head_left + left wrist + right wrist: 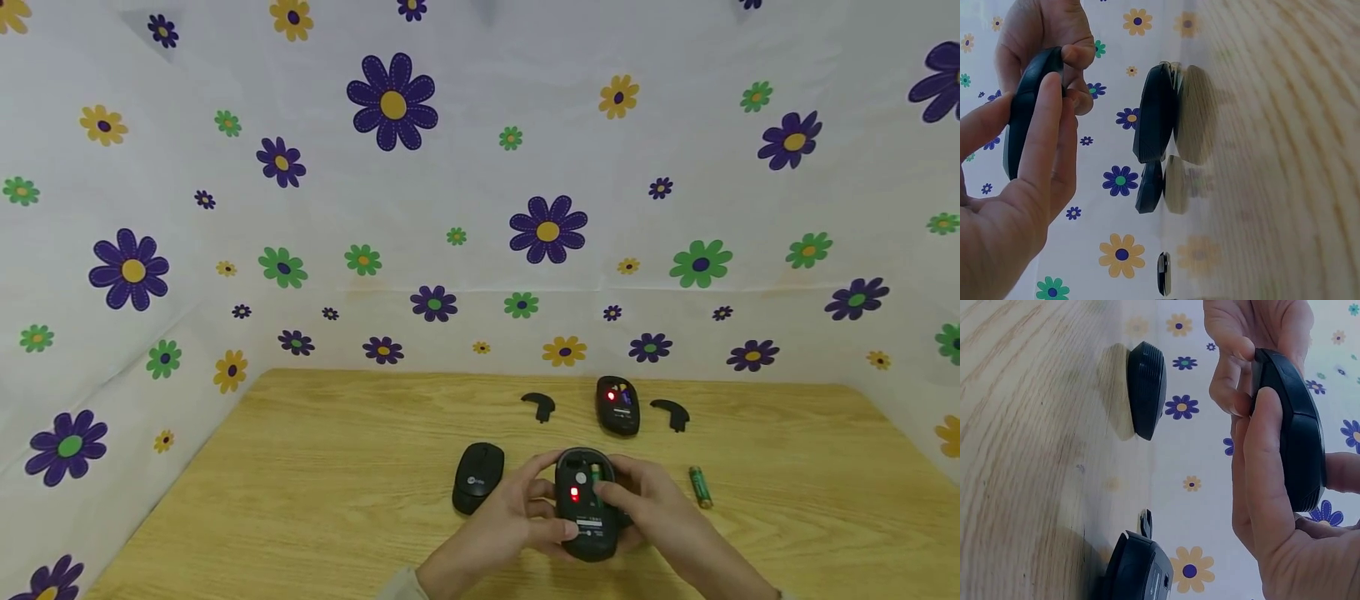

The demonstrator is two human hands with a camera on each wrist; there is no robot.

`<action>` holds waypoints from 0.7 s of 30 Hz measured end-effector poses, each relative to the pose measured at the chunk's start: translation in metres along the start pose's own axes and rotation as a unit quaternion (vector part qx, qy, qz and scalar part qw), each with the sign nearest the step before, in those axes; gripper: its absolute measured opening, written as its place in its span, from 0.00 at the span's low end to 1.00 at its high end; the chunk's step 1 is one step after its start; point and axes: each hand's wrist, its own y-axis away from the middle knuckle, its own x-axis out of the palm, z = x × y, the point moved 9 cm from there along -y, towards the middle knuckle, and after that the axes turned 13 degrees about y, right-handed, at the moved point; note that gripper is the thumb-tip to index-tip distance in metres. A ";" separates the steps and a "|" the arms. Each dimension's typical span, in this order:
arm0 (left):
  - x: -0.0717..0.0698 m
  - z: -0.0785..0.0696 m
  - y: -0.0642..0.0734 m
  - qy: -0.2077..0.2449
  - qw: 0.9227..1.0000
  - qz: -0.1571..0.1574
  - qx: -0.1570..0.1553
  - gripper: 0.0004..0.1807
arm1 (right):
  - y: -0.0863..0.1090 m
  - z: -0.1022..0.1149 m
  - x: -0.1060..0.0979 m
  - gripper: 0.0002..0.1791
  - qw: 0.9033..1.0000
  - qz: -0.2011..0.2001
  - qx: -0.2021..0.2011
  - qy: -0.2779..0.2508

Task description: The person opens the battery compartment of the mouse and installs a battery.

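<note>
A black computer mouse, underside up, is held above the table between both hands, its battery compartment uncovered and a red light glowing. My left hand grips its left side, thumb over the lower underside and fingers around the edge. My right hand holds the opposite side, its thumb pressing on a green battery in the compartment. Both wrist views show the mouse edge-on; in the right wrist view the fingers lie along the mouse's shell.
A second black mouse sits upright to the left. Behind, another mouse lies underside up, lit red, between two curved black covers. A loose green battery lies to the right. Flower-patterned sheeting borders the wooden table.
</note>
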 end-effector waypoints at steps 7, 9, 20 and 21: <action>-0.003 -0.008 -0.002 -0.024 1.000 -0.004 0.009 0.42 | -0.003 0.002 0.001 0.32 0.999 0.016 -0.020 -0.029; -0.004 -0.011 -0.005 -0.032 0.999 -0.003 0.016 0.41 | -0.005 0.004 0.000 0.33 0.999 0.018 -0.022 -0.041; -0.025 -0.029 -0.011 -0.068 0.995 -0.050 0.058 0.36 | -0.020 0.013 -0.001 0.37 0.996 0.003 -0.033 -0.078; -0.027 -0.030 -0.011 -0.070 0.994 -0.055 0.058 0.36 | -0.022 0.014 -0.001 0.37 0.996 0.002 -0.038 -0.081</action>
